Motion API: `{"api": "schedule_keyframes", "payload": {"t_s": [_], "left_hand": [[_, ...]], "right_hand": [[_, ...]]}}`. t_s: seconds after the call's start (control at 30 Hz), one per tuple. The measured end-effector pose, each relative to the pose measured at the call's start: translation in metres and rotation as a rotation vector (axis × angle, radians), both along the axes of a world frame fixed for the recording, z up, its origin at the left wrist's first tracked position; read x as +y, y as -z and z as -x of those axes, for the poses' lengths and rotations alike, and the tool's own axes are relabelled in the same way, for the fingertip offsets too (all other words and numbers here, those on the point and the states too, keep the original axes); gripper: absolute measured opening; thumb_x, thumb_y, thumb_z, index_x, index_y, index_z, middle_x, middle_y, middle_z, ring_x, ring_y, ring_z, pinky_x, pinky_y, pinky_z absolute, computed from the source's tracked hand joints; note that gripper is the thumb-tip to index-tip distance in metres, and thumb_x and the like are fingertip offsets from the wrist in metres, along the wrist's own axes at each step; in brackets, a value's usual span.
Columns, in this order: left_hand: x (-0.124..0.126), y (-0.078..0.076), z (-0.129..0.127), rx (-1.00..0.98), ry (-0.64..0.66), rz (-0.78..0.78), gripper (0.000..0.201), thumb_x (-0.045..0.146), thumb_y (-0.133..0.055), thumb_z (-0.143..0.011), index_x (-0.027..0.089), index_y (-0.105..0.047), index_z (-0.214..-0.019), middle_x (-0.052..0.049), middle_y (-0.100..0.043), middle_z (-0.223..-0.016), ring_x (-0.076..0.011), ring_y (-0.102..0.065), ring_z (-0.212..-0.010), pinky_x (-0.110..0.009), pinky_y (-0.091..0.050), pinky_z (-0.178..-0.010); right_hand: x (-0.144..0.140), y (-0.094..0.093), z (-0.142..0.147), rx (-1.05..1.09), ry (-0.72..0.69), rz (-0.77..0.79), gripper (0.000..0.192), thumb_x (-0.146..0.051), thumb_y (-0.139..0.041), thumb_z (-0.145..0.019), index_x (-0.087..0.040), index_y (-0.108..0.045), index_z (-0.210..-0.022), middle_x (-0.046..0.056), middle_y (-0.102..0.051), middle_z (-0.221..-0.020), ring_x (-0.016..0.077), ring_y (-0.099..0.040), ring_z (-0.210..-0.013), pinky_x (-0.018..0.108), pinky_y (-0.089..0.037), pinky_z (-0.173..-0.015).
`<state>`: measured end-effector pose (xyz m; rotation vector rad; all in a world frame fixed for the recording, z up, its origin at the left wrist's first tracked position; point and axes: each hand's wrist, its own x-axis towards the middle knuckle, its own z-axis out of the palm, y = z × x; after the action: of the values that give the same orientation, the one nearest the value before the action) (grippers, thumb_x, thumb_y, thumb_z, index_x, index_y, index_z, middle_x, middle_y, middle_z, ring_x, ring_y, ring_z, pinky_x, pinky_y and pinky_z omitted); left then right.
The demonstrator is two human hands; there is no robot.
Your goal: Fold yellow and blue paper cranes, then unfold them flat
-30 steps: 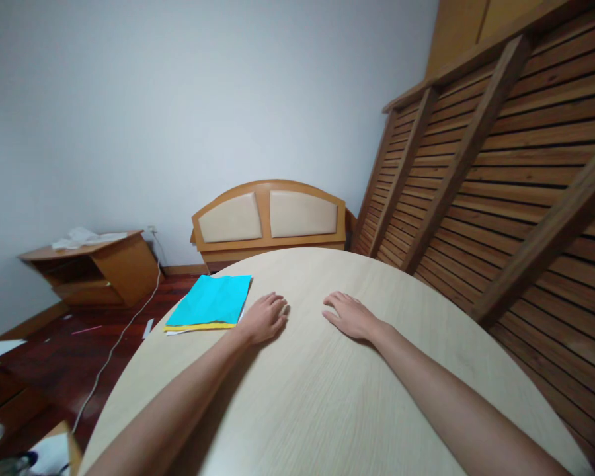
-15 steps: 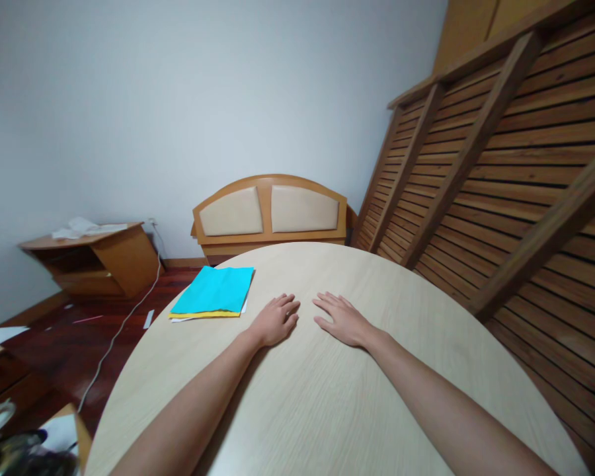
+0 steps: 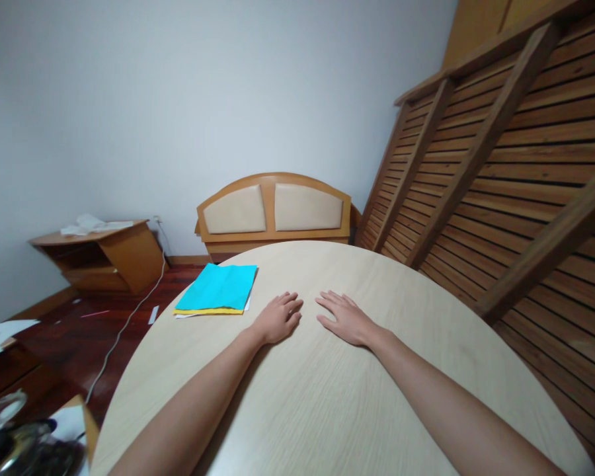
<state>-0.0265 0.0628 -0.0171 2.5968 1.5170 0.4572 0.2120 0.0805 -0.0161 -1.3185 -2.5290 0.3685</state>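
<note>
Paper (image 3: pixel 218 288) lies in a small stack on the far left part of the table (image 3: pixel 327 410), close to the rim, with a cyan sheet on top, a yellow sheet showing along its near edge and a white one peeking out under the corners. Both hands rest flat on the wood and hold nothing: the left hand (image 3: pixel 277 318) lies palm down with loose fingers, just right of the stack but not touching it, and the right hand (image 3: pixel 344 318) lies palm down beside it, with a narrow gap between the two. I judge the sheets to be very light and thin, so they will bend and crease easily, and the top one shows faint wrinkles already. On the smooth table they probably slide with little force, and the sheets may slip over each other. A good place to take hold seems the near right corner, nearest to the left hand, or the left edge at the rim of the table. Behind the table stand a headboard (image 3: pixel 274 210) and a leaning slatted frame (image 3: pixel 515 165).
</note>
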Motion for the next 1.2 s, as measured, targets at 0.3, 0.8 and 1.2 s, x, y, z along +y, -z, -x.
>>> {"api": "schedule_keyframes", "payload": {"t_s": [0.3, 0.8, 1.2], "left_hand": [[0.001, 0.001, 0.001, 0.004, 0.003, -0.009, 0.043, 0.032, -0.043, -0.099, 0.016, -0.055, -0.137, -0.014, -0.046, -0.15, -0.0303, -0.038, -0.142, -0.049, -0.033, -0.117], [0.006, -0.018, 0.019, 0.024, -0.342, -0.324, 0.037, 0.034, -0.045, -0.096, 0.016, -0.064, -0.122, -0.012, -0.057, -0.139, -0.0284, -0.049, -0.13, -0.043, -0.035, -0.114], [0.01, -0.021, 0.071, 0.16, -0.81, -0.253, 0.049, 0.041, -0.052, -0.089, 0.012, -0.06, -0.127, -0.019, -0.05, -0.145, -0.0399, -0.044, -0.132, -0.051, -0.042, -0.102]], "right_hand": [[0.002, 0.002, 0.001, 0.0, 0.008, -0.018, 0.063, -0.056, -0.039, -0.096, -0.021, -0.045, -0.148, 0.009, -0.035, -0.158, 0.0283, -0.025, -0.148, 0.05, -0.014, -0.121], [0.001, 0.001, 0.0, 0.005, 0.004, -0.006, 0.063, -0.056, -0.039, -0.096, -0.021, -0.046, -0.147, 0.01, -0.035, -0.159, 0.0291, -0.025, -0.148, 0.051, -0.014, -0.121], [0.0, 0.001, -0.001, -0.006, 0.001, -0.003, 0.063, -0.056, -0.038, -0.096, -0.02, -0.046, -0.147, 0.01, -0.034, -0.159, 0.0291, -0.025, -0.149, 0.05, -0.015, -0.121]]}}
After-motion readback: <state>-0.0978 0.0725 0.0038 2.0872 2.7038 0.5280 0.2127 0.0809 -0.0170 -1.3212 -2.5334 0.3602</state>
